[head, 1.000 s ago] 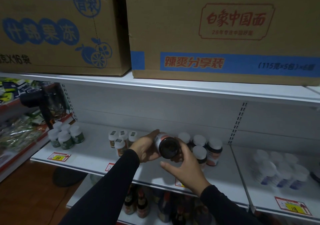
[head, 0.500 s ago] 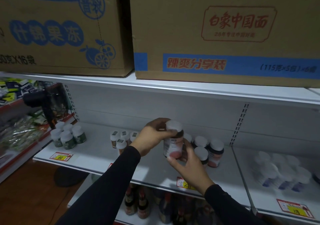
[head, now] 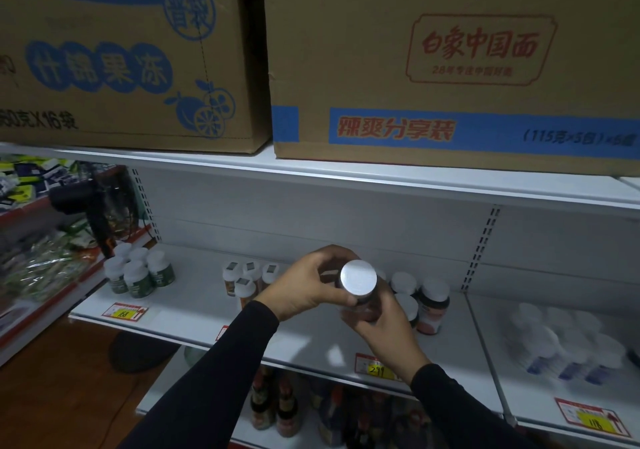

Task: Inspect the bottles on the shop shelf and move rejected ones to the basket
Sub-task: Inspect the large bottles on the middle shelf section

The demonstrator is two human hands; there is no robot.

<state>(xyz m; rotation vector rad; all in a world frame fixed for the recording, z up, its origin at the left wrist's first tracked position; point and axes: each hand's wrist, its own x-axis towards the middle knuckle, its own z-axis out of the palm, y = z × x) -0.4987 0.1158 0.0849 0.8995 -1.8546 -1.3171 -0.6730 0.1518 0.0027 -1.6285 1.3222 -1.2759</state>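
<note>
Overhead, cardboard boxes on a white shop shelf; dim room.

A white shelf carries green-labelled bottles well left of the grip, small orange-labelled bottles just left of it, red-labelled bottles just right, and blurred pale bottles far right, with two cardboard boxes on the shelf above.
</note>
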